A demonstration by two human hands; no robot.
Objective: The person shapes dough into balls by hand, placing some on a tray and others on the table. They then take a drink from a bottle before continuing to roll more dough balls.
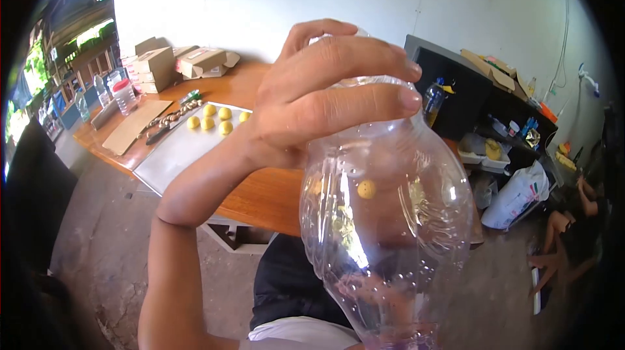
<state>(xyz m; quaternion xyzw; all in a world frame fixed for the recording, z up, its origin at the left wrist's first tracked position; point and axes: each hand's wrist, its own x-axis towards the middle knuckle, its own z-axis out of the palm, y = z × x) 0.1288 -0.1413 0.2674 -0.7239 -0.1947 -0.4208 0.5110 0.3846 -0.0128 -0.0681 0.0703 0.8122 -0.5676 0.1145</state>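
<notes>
My left hand [335, 93] is wrapped round the upper end of a large clear plastic bottle [390, 220]. The bottle is held up close in front of me, its narrow neck pointing down at the bottom edge of the view. Droplets cling to its wall. Skin-coloured shapes show through the lower bottle; they may be my right hand or arm, but no fingers can be made out. Beyond my left arm, several yellow balls [225, 114] sit on a white tray [176, 155]. One more yellow ball [366, 188] is visible through the bottle.
On the wooden table [267, 200] are cardboard boxes [153, 67], a flat cardboard sheet [138, 127], a string of brown round pieces [176, 116] and a red-lidded jar [124, 96]. At right stand a dark shelf [501, 109], a white sack [517, 195] and a seated person [569, 239].
</notes>
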